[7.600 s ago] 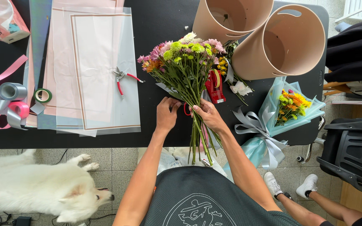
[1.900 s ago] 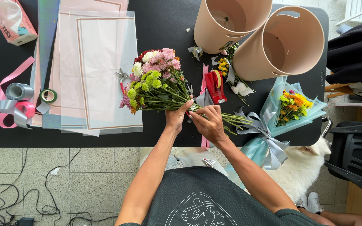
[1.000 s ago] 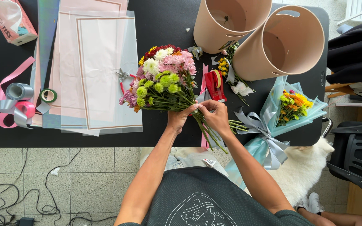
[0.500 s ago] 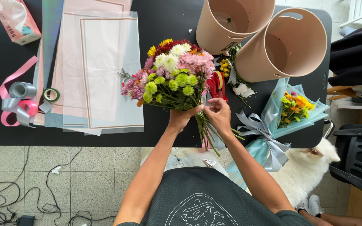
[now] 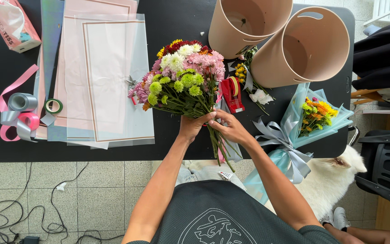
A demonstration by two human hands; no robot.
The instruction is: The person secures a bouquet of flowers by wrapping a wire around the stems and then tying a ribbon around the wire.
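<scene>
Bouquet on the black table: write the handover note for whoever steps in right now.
Left hand: closed round the stems of the loose bouquet, just below the blooms.
Right hand: fingers on the same stems, beside the left hand.
Bouquet: blooms point away over the black table, stem ends hang past the near edge.
Done: stems gathered into one bunch; a finished wrapped bouquet with grey ribbon lies to the right.
Left: this bunch is unwrapped. Wrapping sheets and ribbon rolls lie to the left, red tape dispenser beside the blooms.
</scene>
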